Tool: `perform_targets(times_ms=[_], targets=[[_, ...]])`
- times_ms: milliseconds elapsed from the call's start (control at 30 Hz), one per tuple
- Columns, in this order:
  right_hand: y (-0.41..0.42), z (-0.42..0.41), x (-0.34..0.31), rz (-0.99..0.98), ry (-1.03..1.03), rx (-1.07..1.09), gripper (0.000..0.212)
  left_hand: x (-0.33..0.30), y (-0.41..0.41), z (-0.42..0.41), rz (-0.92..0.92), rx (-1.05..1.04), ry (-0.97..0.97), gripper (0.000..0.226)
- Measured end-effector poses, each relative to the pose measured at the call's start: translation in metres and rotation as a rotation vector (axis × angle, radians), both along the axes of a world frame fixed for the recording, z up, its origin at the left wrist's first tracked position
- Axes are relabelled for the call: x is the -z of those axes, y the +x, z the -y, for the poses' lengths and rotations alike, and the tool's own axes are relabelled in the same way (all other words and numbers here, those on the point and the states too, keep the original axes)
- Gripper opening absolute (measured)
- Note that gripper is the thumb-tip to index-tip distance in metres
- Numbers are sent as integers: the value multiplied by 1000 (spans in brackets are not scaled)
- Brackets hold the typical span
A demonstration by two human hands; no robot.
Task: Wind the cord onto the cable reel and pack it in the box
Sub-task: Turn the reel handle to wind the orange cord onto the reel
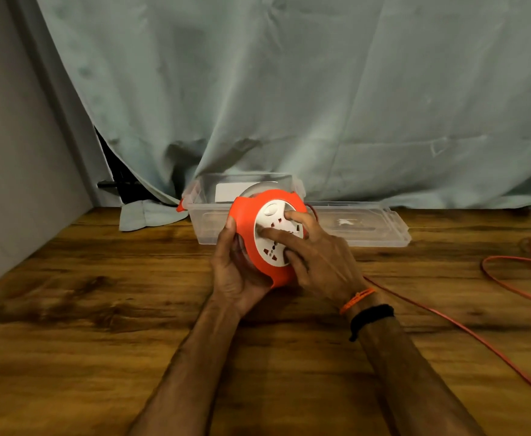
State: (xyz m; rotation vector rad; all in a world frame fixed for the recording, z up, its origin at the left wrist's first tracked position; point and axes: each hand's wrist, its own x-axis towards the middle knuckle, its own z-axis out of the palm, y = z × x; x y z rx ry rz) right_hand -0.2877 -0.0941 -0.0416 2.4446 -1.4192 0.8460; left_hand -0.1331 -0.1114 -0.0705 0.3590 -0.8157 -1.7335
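Glossy plastic reel (248,228); grained wooden table (100,309)

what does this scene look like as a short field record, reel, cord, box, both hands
cable reel: orange housing, white socket face, held above the table, tilted
left hand: grip curled round the reel's left edge and underside
right hand: fingers spread on the white socket face
cord: orange, mostly unwound, trailing right across the table with loops at the right edge
box: clear plastic, open, behind the reel
lid: clear, lying flat right of the box
table: dark wood
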Motion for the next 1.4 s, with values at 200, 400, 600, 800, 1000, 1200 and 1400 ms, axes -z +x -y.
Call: perform_targets(times_ms=[200,400,600,800,1000,1200,1400], targets=[[-1,-1,2,-10,-38,74,59,-1,0,0,7,29,-28,83],[1,-9,-1,116,-157,138,62,0,-5,-2,-10,22,-105,63],[22,-15,1,616,-78,283,54,1,-9,-4,118,7,-165,48],[24,-12,-4,856,126,300,54,0,-8,-6,127,-11,-163,56],[-4,-13,-3,388,57,74,60,-3,-2,-6,43,-29,-120,67],[-15,-8,6,155,-33,131,70,2,-2,-4,74,16,-118,76],[-8,-13,8,139,-147,292,71,2,-7,-7,58,-31,-131,69]])
